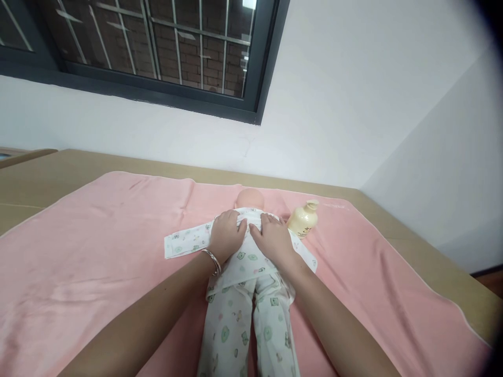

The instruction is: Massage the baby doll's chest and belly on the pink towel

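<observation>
A baby doll [250,199] lies stretched out, its head away from me and only the bald top of it showing. It wears a white printed shirt [248,262] and matching trousers [230,330]. My left hand [227,235], with a silver bangle at the wrist, rests flat on the left of the shirt's upper part. On the right of it my right hand [275,238] lies flat too, fingers stretched out. The left sleeve spreads out sideways. The right sleeve is partly hidden behind my forearm. The doll's hands do not show.
A cream pump bottle [304,219] stands just right of the doll's shoulder. Beneath lies a pink blanket [118,251] on a tan surface [157,168]. A white wall [322,94] and a dark-framed window [251,107] with bars rise behind.
</observation>
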The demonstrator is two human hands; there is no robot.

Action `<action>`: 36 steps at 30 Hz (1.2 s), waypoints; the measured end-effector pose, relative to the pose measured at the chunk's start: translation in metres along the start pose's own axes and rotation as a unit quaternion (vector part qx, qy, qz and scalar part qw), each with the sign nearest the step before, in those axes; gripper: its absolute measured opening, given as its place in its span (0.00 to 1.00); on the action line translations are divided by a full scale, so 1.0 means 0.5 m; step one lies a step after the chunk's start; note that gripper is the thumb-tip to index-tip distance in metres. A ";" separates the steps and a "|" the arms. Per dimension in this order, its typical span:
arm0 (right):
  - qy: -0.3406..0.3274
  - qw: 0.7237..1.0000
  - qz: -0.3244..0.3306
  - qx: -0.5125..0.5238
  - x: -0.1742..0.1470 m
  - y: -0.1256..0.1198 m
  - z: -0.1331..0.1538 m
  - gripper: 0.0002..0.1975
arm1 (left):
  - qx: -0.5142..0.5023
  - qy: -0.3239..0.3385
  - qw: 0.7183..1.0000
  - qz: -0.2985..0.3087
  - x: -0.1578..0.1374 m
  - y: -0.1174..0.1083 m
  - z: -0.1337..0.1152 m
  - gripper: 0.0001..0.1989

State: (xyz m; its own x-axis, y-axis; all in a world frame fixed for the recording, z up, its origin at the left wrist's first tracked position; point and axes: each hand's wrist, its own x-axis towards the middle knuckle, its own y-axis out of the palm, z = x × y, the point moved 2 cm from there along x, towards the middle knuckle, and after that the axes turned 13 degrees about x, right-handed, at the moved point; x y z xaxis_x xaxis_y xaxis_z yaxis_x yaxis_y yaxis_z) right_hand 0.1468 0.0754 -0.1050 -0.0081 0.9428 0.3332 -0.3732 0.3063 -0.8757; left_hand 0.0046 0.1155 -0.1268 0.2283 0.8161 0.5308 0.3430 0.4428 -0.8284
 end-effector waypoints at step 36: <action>-0.008 0.997 0.076 0.017 -0.001 -0.015 -0.007 0.27 | 0.091 0.061 0.994 -0.008 -0.006 -0.015 -0.007 0.13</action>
State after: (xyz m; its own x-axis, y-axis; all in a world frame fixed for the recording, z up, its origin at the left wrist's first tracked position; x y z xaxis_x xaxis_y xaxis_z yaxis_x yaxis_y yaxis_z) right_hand 0.1529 0.0729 -0.1000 -0.0826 0.9757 0.2029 -0.3984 0.1543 -0.9042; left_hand 0.0048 0.1086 -0.1215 0.3359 0.7621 0.5535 0.1792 0.5251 -0.8319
